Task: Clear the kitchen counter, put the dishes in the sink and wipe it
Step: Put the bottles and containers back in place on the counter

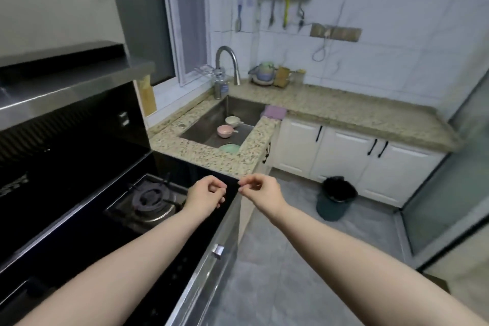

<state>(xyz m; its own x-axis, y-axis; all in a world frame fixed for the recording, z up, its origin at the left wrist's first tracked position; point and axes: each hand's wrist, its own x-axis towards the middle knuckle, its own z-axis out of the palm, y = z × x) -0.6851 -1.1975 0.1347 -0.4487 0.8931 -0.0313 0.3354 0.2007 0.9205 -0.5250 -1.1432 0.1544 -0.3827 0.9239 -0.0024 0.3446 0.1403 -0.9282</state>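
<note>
Bare skin, nothing held: left hand (207,192) and right hand (258,189) loosely curled, fingertips nearly meeting thumbs, empty, hovering side by side over the front edge of the black stove (148,200). Well apart from sink (211,120) and counter (344,108).

Dishes apparently done: cream bowl (232,121), pink bowl (224,131) and green bowl (229,147) already down in the steel sink, in a loose row from back to front, not stacked. Granite counter mostly cleared, so likely between steps, with wiping left.

Purple cloth (275,112) lying on the counter at the sink's right rear corner, just beside the rim. Next move probably a reach forward and across to that cloth, a firm pinch to lift it, then flat strokes along the granite.

Rack (263,75) with stacked crockery at the back by the tap (227,65); contents too blurred to sort. Dark bin (337,197) on the floor, lined, inside not readable.
</note>
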